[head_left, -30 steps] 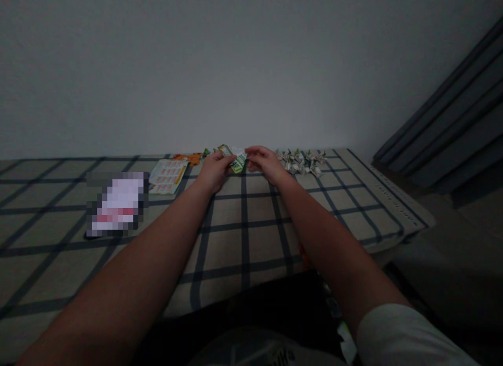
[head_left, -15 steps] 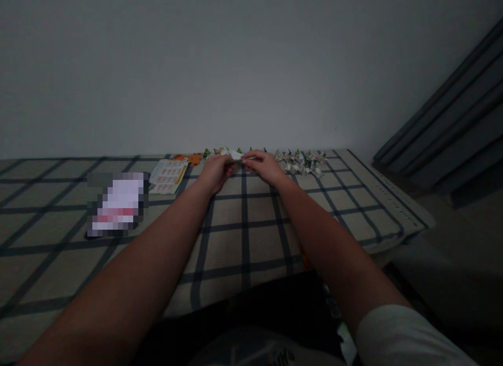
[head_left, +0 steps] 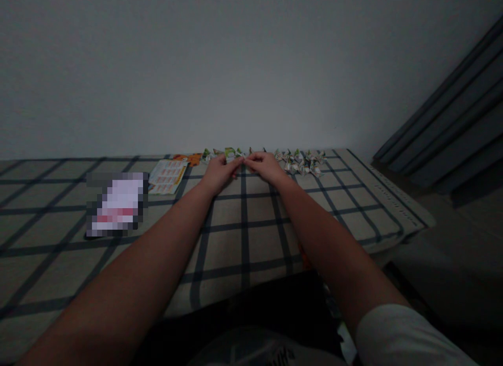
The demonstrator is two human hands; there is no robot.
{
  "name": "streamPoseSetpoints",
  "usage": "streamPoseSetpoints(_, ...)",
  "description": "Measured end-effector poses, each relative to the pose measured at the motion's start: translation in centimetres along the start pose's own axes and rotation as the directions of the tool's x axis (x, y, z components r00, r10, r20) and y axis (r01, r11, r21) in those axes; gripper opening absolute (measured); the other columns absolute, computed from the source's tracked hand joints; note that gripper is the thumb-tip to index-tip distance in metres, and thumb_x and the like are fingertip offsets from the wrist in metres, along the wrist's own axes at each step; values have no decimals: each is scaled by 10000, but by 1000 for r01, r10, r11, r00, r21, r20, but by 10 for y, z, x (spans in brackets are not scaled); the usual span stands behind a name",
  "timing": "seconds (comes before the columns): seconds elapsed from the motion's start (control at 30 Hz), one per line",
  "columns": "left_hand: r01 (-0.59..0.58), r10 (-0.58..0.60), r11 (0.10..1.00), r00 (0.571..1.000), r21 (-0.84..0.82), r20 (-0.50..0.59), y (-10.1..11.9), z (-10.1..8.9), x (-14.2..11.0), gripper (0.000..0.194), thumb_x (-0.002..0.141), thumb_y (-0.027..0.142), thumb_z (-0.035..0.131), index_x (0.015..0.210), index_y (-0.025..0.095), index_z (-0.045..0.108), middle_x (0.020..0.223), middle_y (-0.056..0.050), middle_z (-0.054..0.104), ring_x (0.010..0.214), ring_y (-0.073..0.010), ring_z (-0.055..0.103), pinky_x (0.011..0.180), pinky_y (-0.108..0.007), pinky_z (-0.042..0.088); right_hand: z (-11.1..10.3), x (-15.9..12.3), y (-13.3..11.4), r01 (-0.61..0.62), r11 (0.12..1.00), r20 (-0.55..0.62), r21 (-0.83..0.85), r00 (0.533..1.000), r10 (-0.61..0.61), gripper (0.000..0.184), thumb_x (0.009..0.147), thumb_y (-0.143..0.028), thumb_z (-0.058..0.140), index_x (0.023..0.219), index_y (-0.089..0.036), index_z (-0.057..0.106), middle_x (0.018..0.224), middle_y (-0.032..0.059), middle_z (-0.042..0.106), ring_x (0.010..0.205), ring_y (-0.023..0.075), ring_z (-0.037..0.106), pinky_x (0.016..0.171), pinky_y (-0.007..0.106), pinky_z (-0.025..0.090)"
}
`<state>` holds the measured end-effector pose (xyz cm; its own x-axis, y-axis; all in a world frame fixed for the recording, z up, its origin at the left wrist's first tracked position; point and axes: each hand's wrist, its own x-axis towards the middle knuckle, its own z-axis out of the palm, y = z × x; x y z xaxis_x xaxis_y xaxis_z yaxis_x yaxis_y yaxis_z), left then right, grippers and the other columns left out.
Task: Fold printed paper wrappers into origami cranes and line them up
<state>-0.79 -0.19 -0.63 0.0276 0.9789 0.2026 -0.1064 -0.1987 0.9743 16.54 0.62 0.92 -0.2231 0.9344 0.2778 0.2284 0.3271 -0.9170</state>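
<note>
Both arms reach across to the far side of the table. My left hand (head_left: 220,172) and my right hand (head_left: 264,165) pinch a piece of printed paper (head_left: 231,153) between them, fingertips almost meeting. White and green show on the paper, which looks folded; its full shape is partly hidden by the fingers. Along the back, several small folded paper pieces (head_left: 302,164) with pointed tips lie in a cluster to the right of my right hand. A few similar ones peek out behind both hands.
A checked cloth (head_left: 223,245) covers the table. Left of my arms lie a printed paper sheet (head_left: 168,176) and a phone (head_left: 120,203) with a blurred screen. An orange item (head_left: 189,159) sits near the wall (head_left: 251,67). A dark curtain (head_left: 451,125) hangs at right.
The paper between my hands has turned, showing more green and standing higher behind my left fingers. My fingertips have drawn a little closer together.
</note>
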Motion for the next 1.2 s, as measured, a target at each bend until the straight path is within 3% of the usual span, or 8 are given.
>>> streamPoseSetpoints(0.2, -58, 61, 997, 996, 50, -59, 2, 1, 0, 384, 719, 511, 830, 685, 173, 652, 593, -8, 616, 493, -108, 502, 501, -240, 389, 4, 1, 2, 30, 978, -7, 207, 1000, -29, 261, 785, -309, 776, 1002, -189, 694, 728, -34, 655, 597, 85, 566, 603, 215, 478)
streamPoseSetpoints(0.47, -119, 138, 978, 985, 174, -107, 6, 0, -3, 399, 724, 523, 813, 615, 175, 649, 576, -9, 620, 532, -125, 517, 533, -254, 373, 2, 2, -1, -81, 970, 11, 227, 997, 81, 145, 826, -291, 766, 873, -155, 750, 801, 21, 731, 639, 86, 602, 660, 224, 518)
streamPoseSetpoints(0.67, -91, 138, 960, 976, 265, -165, 3, -4, -2, 418, 704, 538, 822, 584, 181, 640, 558, -12, 612, 529, -132, 505, 526, -260, 345, 3, 3, -1, -111, 958, 25, 265, 994, 108, 118, 821, -265, 777, 796, -160, 729, 769, 24, 726, 653, 95, 613, 673, 232, 534)
streamPoseSetpoints(0.77, -103, 138, 971, 978, 217, -154, 3, -3, -2, 402, 675, 531, 843, 616, 178, 661, 581, -10, 623, 555, -134, 527, 546, -256, 380, 2, 3, -1, -110, 962, 40, 249, 994, 103, 141, 820, -287, 778, 775, -166, 720, 736, 16, 713, 645, 96, 609, 671, 228, 535)
streamPoseSetpoints(0.93, -128, 127, 992, 982, 2, -137, 8, 1, -4, 346, 654, 483, 863, 738, 180, 716, 731, -15, 675, 710, -156, 613, 658, -264, 486, 3, 2, 0, -82, 967, 57, 240, 996, 70, 126, 834, -253, 747, 753, -166, 704, 697, 2, 689, 625, 87, 603, 656, 210, 525)
streamPoseSetpoints(1.2, -134, 144, 986, 984, 99, -104, 10, -1, -5, 300, 671, 410, 857, 626, 183, 667, 622, -1, 604, 655, -151, 551, 594, -256, 432, 6, 0, -1, -86, 964, 89, 253, 994, 65, 91, 842, -258, 737, 846, -178, 694, 709, -17, 670, 607, 95, 606, 639, 224, 524)
